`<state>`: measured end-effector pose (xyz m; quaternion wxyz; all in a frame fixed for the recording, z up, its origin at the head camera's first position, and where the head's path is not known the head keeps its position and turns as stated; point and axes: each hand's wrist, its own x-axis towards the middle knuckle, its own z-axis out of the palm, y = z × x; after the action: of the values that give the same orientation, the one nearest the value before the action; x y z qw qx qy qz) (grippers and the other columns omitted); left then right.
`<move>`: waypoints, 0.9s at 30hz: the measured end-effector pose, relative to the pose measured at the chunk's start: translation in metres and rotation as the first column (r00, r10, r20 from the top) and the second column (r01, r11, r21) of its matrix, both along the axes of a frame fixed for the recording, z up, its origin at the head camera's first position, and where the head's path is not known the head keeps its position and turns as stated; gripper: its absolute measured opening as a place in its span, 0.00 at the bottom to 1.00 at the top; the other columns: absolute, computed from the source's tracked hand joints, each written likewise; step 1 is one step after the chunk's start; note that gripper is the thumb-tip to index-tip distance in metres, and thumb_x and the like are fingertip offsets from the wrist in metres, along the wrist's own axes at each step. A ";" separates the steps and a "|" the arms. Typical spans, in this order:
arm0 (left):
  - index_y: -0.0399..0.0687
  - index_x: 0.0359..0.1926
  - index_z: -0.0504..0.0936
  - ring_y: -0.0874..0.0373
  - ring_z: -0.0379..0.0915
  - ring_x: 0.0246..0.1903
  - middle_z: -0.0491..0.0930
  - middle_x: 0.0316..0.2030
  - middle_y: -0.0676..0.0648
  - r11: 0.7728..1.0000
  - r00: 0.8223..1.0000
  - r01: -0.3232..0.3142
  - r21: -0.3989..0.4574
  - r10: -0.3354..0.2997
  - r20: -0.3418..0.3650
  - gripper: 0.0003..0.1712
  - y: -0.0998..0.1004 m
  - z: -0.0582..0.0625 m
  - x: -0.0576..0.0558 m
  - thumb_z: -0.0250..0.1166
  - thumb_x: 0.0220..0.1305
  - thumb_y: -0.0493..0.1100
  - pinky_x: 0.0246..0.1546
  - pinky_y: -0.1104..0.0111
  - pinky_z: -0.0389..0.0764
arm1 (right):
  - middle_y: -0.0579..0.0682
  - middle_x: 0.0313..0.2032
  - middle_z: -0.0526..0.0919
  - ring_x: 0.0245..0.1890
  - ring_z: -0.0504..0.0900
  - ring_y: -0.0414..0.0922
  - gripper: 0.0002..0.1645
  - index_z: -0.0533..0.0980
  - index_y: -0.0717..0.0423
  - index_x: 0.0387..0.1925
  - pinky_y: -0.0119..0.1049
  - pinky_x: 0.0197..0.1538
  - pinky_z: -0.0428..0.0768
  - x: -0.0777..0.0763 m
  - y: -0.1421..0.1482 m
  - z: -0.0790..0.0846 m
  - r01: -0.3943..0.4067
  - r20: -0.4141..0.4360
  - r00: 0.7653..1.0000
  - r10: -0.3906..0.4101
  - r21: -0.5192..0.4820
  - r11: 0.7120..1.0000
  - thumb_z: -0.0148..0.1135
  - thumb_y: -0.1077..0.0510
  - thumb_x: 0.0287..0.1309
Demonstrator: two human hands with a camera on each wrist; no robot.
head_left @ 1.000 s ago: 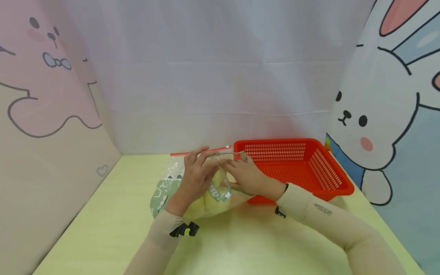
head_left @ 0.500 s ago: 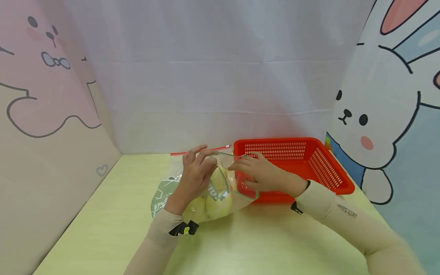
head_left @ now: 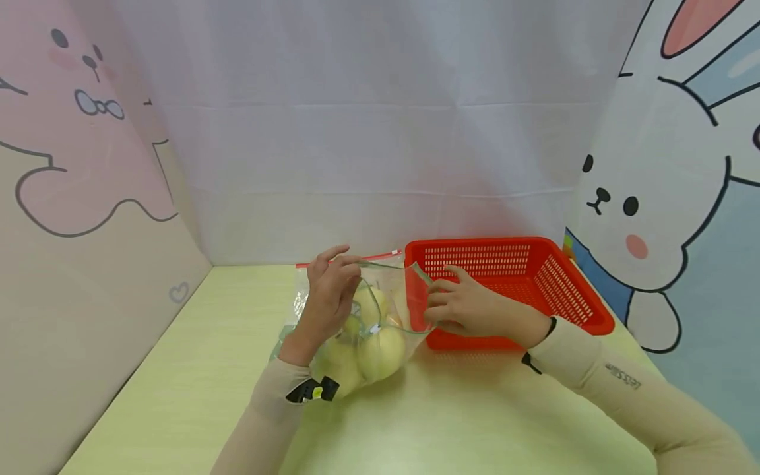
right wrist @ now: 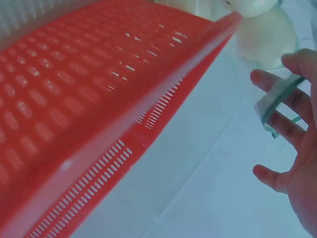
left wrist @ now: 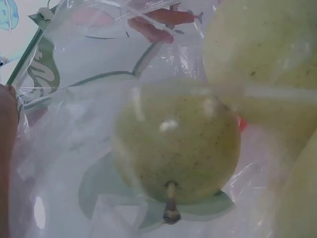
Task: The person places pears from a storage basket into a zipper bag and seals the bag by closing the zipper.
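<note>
A clear zip bag (head_left: 410, 340) with a green-edged mouth stands on the table, holding several yellow-green pears (head_left: 382, 354). My left hand (head_left: 328, 293) pinches the mouth's left edge. At the opposite edge, my right hand (head_left: 469, 307) holds the green strip between thumb and fingers, its little finger apart in the right wrist view. The mouth is spread between both hands. In the left wrist view one round pear (left wrist: 178, 144) shows its stem through the plastic, beside larger pears (left wrist: 262, 44). The left fingertips are mostly out of that view.
A red plastic basket (head_left: 510, 249) with slotted walls stands right of the bag, close behind my right hand. A second, flat bag with a red zip strip (head_left: 380, 255) lies behind the pears, by the white back cloth (head_left: 356, 152). Printed side walls flank the pale yellow table (head_left: 196, 369).
My right hand has moved right, away from the left hand, and now grips the bag's right edge. The mouth is wider, showing more of the pears. The left hand has shifted slightly left.
</note>
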<state>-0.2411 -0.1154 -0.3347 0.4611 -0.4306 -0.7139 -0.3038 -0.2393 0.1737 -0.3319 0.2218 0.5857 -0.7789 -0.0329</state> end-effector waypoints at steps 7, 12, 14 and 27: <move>0.42 0.44 0.67 0.31 0.64 0.57 0.76 0.47 0.35 0.993 0.991 0.081 0.086 -0.089 0.100 0.08 -0.005 0.006 -0.010 0.45 0.79 0.41 0.56 0.35 0.56 | 0.46 0.35 0.81 0.44 0.79 0.49 0.20 0.76 0.46 0.39 0.64 0.54 0.69 -0.010 -0.002 0.018 -0.019 -0.120 0.993 0.004 -0.125 0.992 0.77 0.61 0.47; 0.40 0.45 0.64 0.32 0.65 0.57 0.70 0.48 0.30 0.974 0.984 0.106 0.199 -0.132 0.123 0.11 -0.005 0.016 -0.013 0.43 0.79 0.45 0.59 0.46 0.68 | 0.49 0.35 0.80 0.43 0.79 0.51 0.21 0.75 0.49 0.41 0.70 0.54 0.67 -0.017 0.002 0.036 -0.022 -0.093 0.996 0.002 -0.219 0.975 0.74 0.67 0.48; 0.41 0.45 0.63 0.33 0.66 0.58 0.69 0.48 0.30 0.968 0.982 0.114 0.225 -0.144 0.124 0.13 -0.004 0.020 -0.014 0.43 0.79 0.48 0.59 0.50 0.69 | 0.50 0.36 0.80 0.43 0.79 0.52 0.20 0.75 0.50 0.41 0.72 0.54 0.66 -0.020 0.003 0.041 -0.021 -0.077 0.997 0.002 -0.246 0.969 0.72 0.68 0.49; 0.42 0.45 0.62 0.33 0.67 0.58 0.71 0.49 0.27 0.940 0.977 0.148 0.309 -0.187 0.101 0.17 -0.002 0.048 -0.021 0.43 0.77 0.53 0.62 0.50 0.66 | 0.55 0.33 0.79 0.34 0.80 0.55 0.16 0.77 0.54 0.41 0.72 0.57 0.64 -0.034 0.005 0.067 -0.038 -0.109 0.994 -0.003 -0.377 0.925 0.68 0.71 0.52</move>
<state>-0.2622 -0.1175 -0.2863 0.4463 -0.3945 -0.6486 -0.4738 -0.2737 0.1788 -0.2650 0.3726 0.5363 -0.7522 0.0884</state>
